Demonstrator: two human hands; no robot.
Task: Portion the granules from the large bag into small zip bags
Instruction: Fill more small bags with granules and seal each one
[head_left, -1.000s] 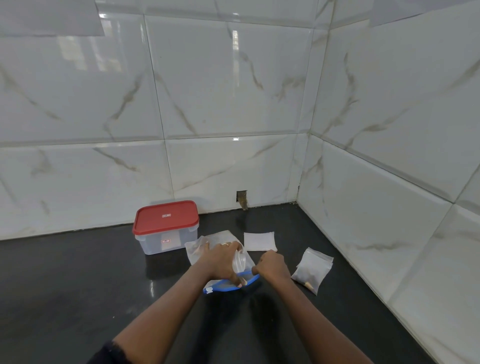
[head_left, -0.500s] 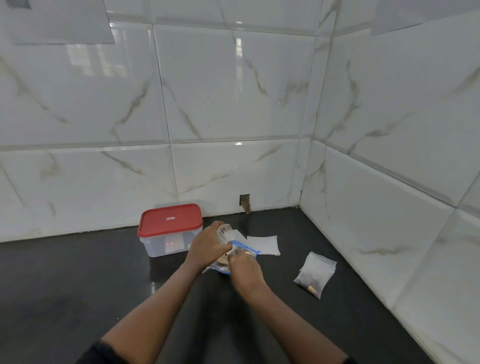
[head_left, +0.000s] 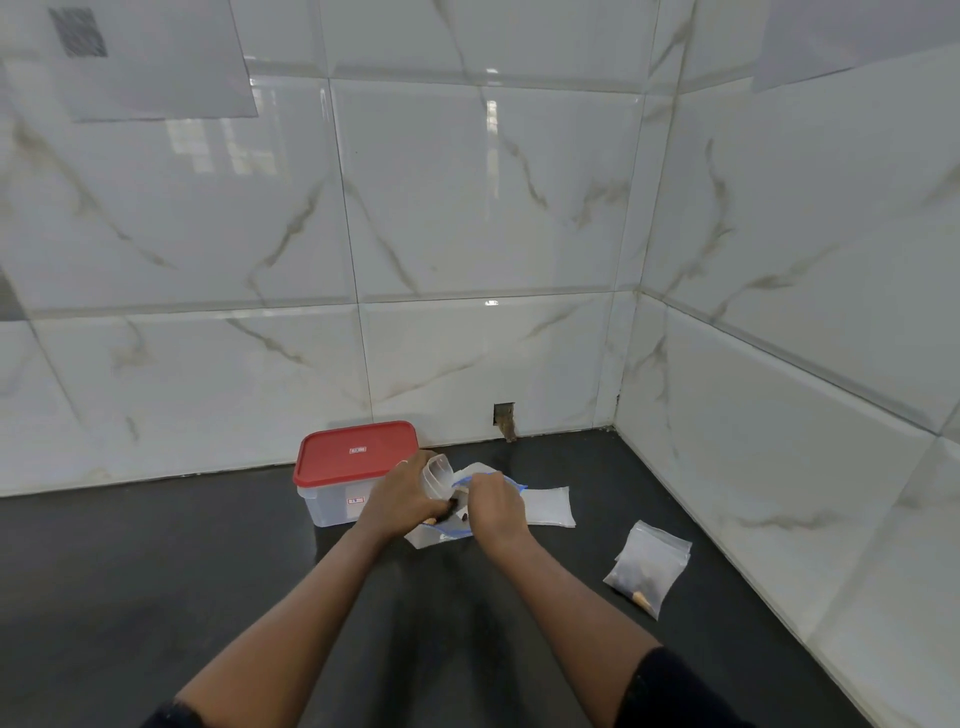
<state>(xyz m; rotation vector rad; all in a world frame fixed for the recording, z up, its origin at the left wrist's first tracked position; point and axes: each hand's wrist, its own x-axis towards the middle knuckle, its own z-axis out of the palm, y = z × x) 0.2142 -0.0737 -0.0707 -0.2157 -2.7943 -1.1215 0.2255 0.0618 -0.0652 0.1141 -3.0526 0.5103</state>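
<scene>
Left hand (head_left: 402, 501) curls round a tilted clear plastic cup (head_left: 438, 475); right hand (head_left: 496, 506), fingers curled, grips the blue zip rim of the large bag (head_left: 434, 535) on the dark counter (head_left: 156, 571).

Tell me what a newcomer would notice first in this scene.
The red lid of the clear container stands out at the back of the dark counter, against the tiled wall. Just right of it, the left hand, gripping what looks like a small clear bag, and the right hand meet over a blue-zipped bag. Farther right, a small filled bag lies alone near the side wall.
</scene>
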